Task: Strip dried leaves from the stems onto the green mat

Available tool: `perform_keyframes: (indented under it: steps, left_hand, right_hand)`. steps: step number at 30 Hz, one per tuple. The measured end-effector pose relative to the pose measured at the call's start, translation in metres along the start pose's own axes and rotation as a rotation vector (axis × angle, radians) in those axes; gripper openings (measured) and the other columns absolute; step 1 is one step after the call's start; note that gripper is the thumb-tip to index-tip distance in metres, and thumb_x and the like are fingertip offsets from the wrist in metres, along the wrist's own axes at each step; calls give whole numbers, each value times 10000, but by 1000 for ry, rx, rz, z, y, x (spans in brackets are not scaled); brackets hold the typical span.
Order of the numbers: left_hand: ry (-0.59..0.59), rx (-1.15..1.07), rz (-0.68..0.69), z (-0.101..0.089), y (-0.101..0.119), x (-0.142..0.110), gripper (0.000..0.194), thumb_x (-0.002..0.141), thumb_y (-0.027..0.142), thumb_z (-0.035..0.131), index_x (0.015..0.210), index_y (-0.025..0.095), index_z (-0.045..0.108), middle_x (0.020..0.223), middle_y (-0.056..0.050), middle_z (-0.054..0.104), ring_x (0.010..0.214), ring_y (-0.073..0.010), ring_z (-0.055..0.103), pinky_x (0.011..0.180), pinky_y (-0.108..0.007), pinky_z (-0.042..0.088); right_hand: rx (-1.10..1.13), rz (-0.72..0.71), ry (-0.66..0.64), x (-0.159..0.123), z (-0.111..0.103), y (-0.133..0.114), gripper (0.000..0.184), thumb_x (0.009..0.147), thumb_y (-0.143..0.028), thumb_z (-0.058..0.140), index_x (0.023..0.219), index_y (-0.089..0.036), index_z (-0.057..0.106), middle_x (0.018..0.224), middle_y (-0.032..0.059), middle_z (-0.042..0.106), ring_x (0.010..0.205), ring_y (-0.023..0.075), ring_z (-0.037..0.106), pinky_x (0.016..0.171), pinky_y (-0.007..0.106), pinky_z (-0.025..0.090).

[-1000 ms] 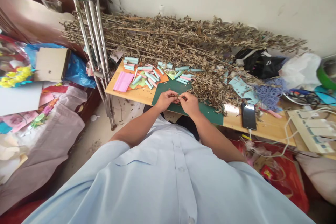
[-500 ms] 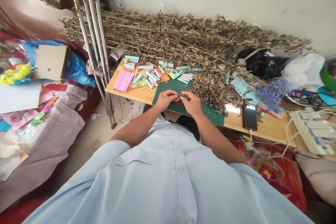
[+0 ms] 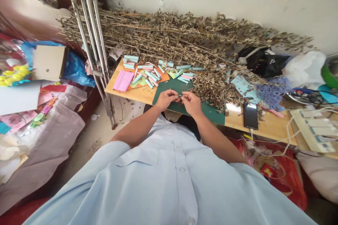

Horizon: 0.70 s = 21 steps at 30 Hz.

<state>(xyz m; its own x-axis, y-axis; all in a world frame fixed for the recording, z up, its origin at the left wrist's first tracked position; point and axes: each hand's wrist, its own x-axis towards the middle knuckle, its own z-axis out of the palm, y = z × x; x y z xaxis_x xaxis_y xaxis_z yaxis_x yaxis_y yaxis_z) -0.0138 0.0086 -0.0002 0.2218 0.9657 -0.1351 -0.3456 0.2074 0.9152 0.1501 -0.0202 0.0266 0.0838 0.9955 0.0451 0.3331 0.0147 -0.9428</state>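
My left hand (image 3: 166,100) and my right hand (image 3: 192,103) meet fingertip to fingertip above the front edge of a dark green mat (image 3: 169,86). Both are closed in a pinch around something small and dark, too tiny to make out. Just right of them a heap of crumbled dried leaves (image 3: 213,89) covers part of the mat. Behind and to the left lie several rolled paper tubes (image 3: 151,76) in light blue and pink, on orange and green paper. A folded pink sheet (image 3: 123,81) is at the table's left end.
Long dried leafy stalks (image 3: 158,31) lie along the wall. Metal crutches (image 3: 91,31) stand at the table's left end. On the right are a phone (image 3: 250,115) on a cable, purple yarn (image 3: 273,93), a white plastic bag (image 3: 306,67) and a power strip (image 3: 311,130).
The view has shifted very slightly. Both hands stay pinched together in nearly the same place, with only small finger movement.
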Motion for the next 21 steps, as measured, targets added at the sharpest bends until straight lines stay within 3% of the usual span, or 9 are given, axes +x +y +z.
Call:
perform_keyframes:
  steps: [6,12,21]
  left_hand:
    - [3,3,15,0,-1,1,349,668,322,864,877,118,673,798,-26,702,663,-133,689,727,-322,606]
    - [-2,5,16,1,0,0,337,678,316,858,871,116,667,770,-25,700,672,-141,698,720,-318,607]
    - [-52,123,-11,4,7,-3,308,725,298,795,946,95,721,730,-39,712,659,-142,683,668,-288,578]
  right_hand:
    - [44,18,5,-4,-3,-7,314,808,-441,648,1002,-200,701,875,52,739,648,173,664,645,326,554]
    - [-125,5,-61,-6,-5,-8,234,854,-432,610,784,-220,680,621,-4,647,557,163,585,587,290,477]
    - [-161,-17,-74,-4,-1,2,204,892,-404,550,814,-229,620,690,-3,657,599,163,588,594,274,452]
